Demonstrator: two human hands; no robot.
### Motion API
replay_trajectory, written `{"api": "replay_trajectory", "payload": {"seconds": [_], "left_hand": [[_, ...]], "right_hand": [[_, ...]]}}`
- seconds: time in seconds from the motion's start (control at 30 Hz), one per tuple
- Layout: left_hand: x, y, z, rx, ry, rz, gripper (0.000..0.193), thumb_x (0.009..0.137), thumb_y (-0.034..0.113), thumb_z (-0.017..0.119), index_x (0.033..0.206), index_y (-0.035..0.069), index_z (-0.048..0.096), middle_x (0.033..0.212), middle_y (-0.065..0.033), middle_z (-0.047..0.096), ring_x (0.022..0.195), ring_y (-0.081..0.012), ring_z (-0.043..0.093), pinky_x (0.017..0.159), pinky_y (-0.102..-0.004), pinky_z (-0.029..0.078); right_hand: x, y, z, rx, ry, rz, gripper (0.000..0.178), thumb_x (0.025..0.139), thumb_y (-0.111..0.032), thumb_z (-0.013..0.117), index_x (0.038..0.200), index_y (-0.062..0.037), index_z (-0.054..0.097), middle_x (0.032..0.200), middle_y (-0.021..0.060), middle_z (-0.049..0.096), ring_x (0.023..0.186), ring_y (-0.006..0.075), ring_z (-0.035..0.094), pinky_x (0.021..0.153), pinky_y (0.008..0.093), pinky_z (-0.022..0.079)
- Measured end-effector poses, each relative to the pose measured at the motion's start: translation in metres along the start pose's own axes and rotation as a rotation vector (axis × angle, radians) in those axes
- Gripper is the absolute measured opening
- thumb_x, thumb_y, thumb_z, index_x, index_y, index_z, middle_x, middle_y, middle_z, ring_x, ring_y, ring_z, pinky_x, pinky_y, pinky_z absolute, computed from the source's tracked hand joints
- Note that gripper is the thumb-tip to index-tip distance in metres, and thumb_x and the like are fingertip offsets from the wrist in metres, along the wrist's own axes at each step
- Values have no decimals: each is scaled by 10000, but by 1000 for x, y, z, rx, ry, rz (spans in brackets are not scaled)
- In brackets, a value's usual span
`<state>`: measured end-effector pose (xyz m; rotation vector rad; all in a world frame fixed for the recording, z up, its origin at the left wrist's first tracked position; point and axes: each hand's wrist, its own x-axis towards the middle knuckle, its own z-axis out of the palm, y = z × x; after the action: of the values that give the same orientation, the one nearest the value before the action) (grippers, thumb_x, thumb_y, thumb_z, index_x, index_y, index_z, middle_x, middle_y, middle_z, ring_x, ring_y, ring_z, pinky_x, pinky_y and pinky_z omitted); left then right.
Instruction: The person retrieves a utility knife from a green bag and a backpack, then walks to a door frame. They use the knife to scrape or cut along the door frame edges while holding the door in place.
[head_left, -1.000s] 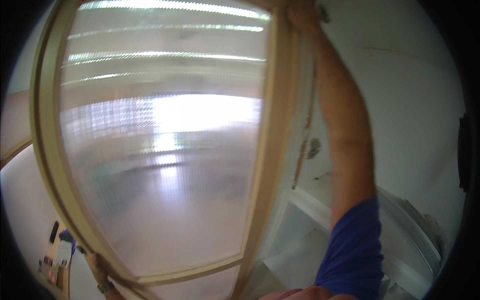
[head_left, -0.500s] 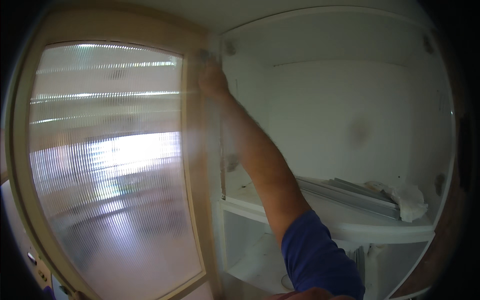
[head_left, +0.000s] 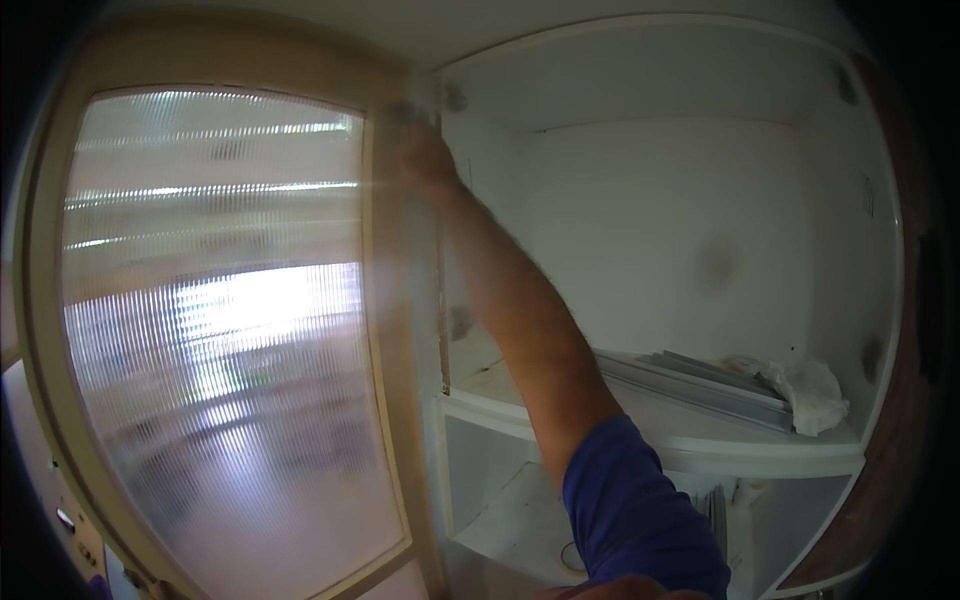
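My right arm, in a blue short sleeve, stretches up and to the left across the cabinet. My right hand (head_left: 425, 158) is closed near the top of the inner edge of a door (head_left: 388, 330). A small dark thing (head_left: 403, 112) shows blurred at its fingers, and I cannot make out what it is. The door has a pale wooden frame around a ribbed glass pane (head_left: 215, 400). It stands beside the open white cabinet (head_left: 660, 220). My left hand is out of view.
Long grey metal strips (head_left: 690, 390) lie on the cabinet's middle shelf (head_left: 700, 440), next to a crumpled white plastic bag (head_left: 808, 395). Below is a lower compartment (head_left: 500, 500). Dark hinge marks (head_left: 460, 320) spot the side walls. Brown wood (head_left: 910, 300) edges the right side.
The view has shifted slightly, so the cabinet sits a little farther left. My right hand stays at the same place on the door's edge.
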<state>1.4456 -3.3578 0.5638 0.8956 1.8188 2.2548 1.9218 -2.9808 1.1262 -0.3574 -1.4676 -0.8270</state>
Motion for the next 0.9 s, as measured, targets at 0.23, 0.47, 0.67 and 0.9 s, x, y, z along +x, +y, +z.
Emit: {"api": "replay_trajectory", "payload": {"seconds": [0.23, 0.47, 0.67, 0.9], "left_hand": [[-10, -3, -20, 47, 35, -40, 701, 878, 331, 632, 1381, -22, 294, 1172, -181, 556, 1084, -222, 547, 908, -364, 438], [-6, -17, -25, 111, 6, -113, 724, 876, 310, 648, 1401, -24, 278, 1182, -198, 571, 1093, -224, 563, 903, -373, 452], [-1, -47, -36, 42, 53, -24, 799, 844, 376, 674, 1432, 51, 241, 1210, -215, 565, 1119, -289, 564, 897, -384, 455], [11, -88, -60, -149, -66, 23, 637, 925, 436, 520, 1349, -10, 354, 1259, -122, 472, 1155, -213, 445, 981, -334, 346]], "right_hand": [[-3, -39, -13, 57, -88, 216, 288, 875, -164, 466, 1054, 56, 511, 1075, 280, 546, 1040, 421, 533, 886, 485, 445], [-16, -28, 6, -76, 188, 32, 302, 875, -139, 471, 1085, 76, 498, 1103, 277, 533, 1041, 428, 520, 918, 480, 423], [-15, -18, 27, -83, 172, -23, 329, 875, -125, 457, 1099, 112, 500, 1117, 303, 533, 1058, 444, 510, 970, 486, 379], [40, -6, 21, -162, -3, 130, 354, 914, -149, 391, 1088, 130, 522, 1127, 327, 539, 1089, 412, 532, 934, 470, 431]]}}
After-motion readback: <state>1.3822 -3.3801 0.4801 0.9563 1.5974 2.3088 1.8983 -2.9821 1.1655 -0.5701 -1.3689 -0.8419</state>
